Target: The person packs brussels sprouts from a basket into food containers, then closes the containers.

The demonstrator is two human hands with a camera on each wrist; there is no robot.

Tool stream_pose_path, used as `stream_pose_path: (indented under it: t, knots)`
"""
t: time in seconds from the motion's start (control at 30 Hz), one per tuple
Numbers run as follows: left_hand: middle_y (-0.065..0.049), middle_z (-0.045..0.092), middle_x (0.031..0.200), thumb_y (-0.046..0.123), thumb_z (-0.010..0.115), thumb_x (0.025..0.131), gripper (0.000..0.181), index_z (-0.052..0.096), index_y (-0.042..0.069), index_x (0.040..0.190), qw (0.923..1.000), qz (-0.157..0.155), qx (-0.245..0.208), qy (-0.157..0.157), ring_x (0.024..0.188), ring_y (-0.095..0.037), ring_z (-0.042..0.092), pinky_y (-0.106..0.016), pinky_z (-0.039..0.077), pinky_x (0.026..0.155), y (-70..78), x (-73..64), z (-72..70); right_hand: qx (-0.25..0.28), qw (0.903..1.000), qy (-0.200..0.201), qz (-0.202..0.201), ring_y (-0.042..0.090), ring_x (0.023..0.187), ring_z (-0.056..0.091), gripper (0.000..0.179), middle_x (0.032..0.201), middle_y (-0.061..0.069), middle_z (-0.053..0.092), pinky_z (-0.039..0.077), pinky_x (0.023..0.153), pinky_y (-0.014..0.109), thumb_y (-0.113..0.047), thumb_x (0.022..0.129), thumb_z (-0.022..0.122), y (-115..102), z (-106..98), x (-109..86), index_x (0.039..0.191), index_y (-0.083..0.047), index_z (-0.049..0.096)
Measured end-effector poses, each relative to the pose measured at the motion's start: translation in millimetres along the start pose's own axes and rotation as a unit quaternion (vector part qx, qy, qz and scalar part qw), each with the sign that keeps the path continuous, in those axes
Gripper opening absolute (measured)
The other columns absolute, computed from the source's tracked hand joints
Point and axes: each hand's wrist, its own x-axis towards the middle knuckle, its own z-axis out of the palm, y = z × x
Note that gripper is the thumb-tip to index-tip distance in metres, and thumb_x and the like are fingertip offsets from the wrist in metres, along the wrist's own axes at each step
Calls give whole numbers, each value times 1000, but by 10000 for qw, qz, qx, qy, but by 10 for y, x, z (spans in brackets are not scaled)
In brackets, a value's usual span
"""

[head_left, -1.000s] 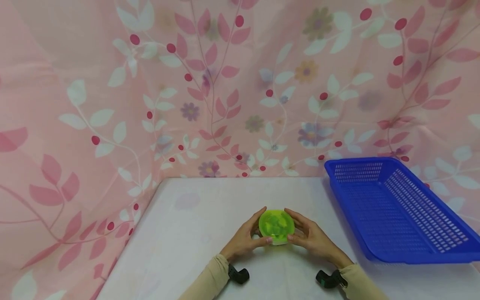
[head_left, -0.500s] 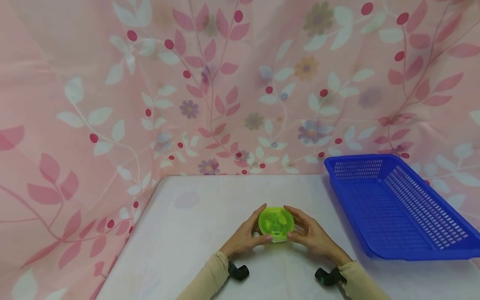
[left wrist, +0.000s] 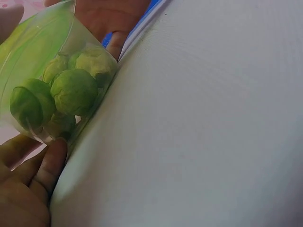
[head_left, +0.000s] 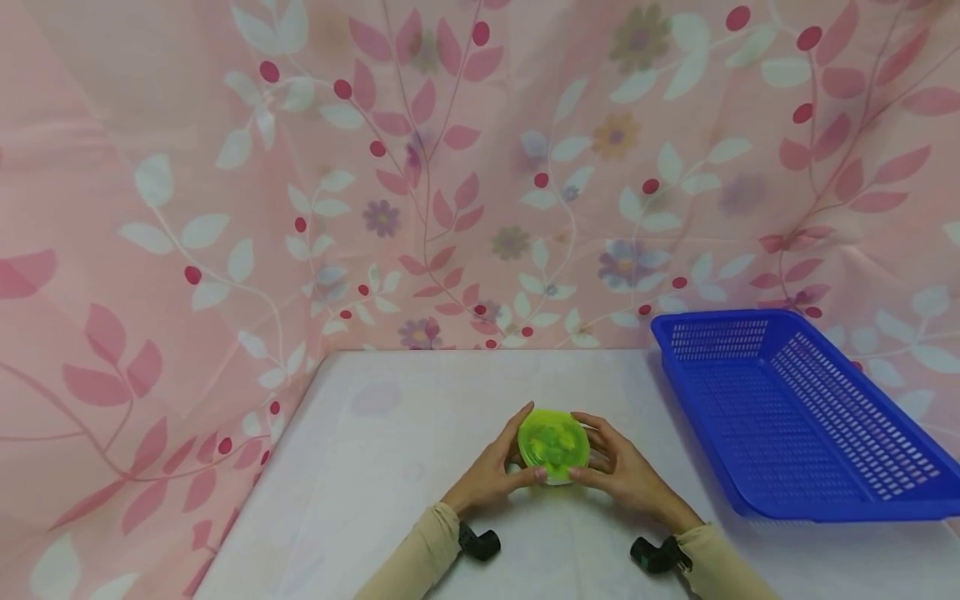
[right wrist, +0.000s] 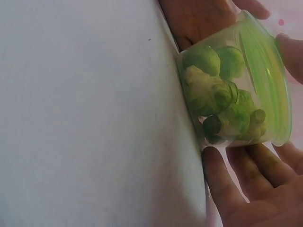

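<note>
A small clear plastic tub (right wrist: 213, 47) with a bright green lid (head_left: 554, 442) sits on the white table between both hands. Through its wall, the wrist views show several Brussels sprouts (left wrist: 75, 92). My left hand (head_left: 491, 473) holds the tub's left side, thumb at the near rim and fingers round the far side. From the right, my right hand (head_left: 628, 473) holds it the same way, its thumb near the left thumb. In the right wrist view the lid sits on the tub's top, and the right fingertips (right wrist: 213, 158) are low on the wall, near the tabletop.
A large blue plastic basket (head_left: 772, 507) with latticed sides stands on the right of the table (head_left: 420, 400). A pink floral cloth (head_left: 450, 167) hangs behind the table and along its left. Each wrist wears a black camera (head_left: 480, 543).
The tub has turned slightly between the hands, and the right thumb has shifted a little left along the near rim. The basket has stayed put.
</note>
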Motion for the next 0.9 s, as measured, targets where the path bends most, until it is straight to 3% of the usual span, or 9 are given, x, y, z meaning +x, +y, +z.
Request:
stream_pose_path:
  t: [0.2,0.37,0.5,0.63,0.77,0.9]
  knots:
    - [-7,66,140,38,72,102,92,11,39,170,10000,54,57,-21,101,-7,69,-26,56,96,6,8,2,-369,9992,138,-72,55,140,51,80,158,32,47,56,108,41,-12,98,78,-31,-22,6,164,-3,32]
    - [-7,69,137,35,71,103,87,16,36,169,9996,45,293,-10,103,-6,71,-27,55,99,35,1,4,-458,9985,264,-147,52,136,57,77,156,31,51,55,103,27,-11,100,74,-55,-12,6,164,-2,32]
    - [-4,70,134,33,79,97,100,10,39,169,9990,-76,443,9,101,-6,70,-26,54,98,59,-4,16,-365,9990,180,-155,42,134,62,85,156,31,51,55,101,23,-10,101,73,-56,4,6,170,-15,22]
    - [2,67,136,36,89,88,116,6,43,169,9975,-315,626,62,103,-5,66,-26,51,101,78,-4,30,-353,9993,79,-91,40,141,56,99,162,28,44,49,106,19,-12,96,79,-73,14,-9,171,-21,16]
    - [-1,66,139,36,88,89,111,15,27,172,9963,-229,819,149,106,-5,65,-27,51,103,70,-4,43,-326,9994,11,128,45,151,41,109,168,25,37,41,110,13,-16,88,88,-82,19,-20,171,-13,17]
    - [-4,66,142,36,86,90,107,19,16,171,9964,-94,822,196,108,-5,65,-27,53,101,61,-8,50,-430,9990,-92,110,49,152,37,106,169,26,35,40,111,13,-18,90,86,-62,13,-16,170,-5,18]
